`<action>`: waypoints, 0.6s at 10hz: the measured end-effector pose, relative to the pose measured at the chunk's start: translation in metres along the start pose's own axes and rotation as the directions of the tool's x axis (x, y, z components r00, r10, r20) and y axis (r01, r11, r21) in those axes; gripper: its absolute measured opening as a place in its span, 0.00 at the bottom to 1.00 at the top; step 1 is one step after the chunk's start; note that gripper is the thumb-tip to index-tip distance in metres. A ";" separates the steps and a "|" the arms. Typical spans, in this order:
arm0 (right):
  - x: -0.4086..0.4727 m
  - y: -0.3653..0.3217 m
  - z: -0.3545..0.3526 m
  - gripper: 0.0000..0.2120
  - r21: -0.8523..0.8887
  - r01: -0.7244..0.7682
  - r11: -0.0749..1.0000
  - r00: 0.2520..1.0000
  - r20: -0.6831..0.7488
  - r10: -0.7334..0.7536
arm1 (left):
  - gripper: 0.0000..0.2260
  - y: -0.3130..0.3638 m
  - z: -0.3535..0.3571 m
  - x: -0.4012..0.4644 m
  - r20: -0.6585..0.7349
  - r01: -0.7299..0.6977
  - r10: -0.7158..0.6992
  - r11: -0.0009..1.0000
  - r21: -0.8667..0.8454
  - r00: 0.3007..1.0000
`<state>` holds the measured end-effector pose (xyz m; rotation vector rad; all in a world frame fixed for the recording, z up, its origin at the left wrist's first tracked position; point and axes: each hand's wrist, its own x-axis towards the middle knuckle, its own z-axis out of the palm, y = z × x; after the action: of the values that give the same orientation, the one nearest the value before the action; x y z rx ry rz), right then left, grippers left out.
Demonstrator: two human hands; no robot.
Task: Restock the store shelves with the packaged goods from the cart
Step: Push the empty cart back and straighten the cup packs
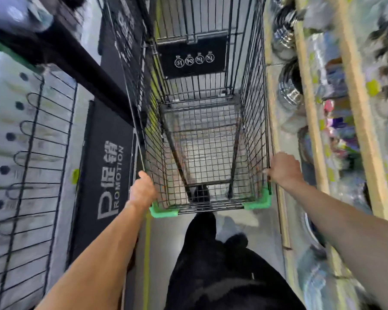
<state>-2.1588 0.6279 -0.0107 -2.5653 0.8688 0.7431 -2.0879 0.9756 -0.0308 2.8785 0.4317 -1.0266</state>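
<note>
Here your left hand (142,190) at seven o'clock and right hand (282,167) at four o'clock each curl fingers over the wire cart (202,139) rim.

A black wire cart (202,135) stands on the grey aisle floor (238,222), its basket showing only bare mesh. To the right, pale wooden shelves (309,108) carry what look like stacked metal bowls (288,90) and blurred, colourful packaged goods (338,135). A dark promotion board (108,175) stands on the left.
</note>
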 end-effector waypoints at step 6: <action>0.238 -0.124 -0.128 0.15 -0.107 -0.097 0.989 0.990 -0.113 0.085 | 0.21 0.155 -0.161 0.213 0.053 -0.049 0.054 0.995 -0.091 0.997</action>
<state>-1.8712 0.5533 -0.0255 -2.7018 1.0116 0.7034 -1.7886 0.9017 -0.0455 2.7602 0.3873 -1.0484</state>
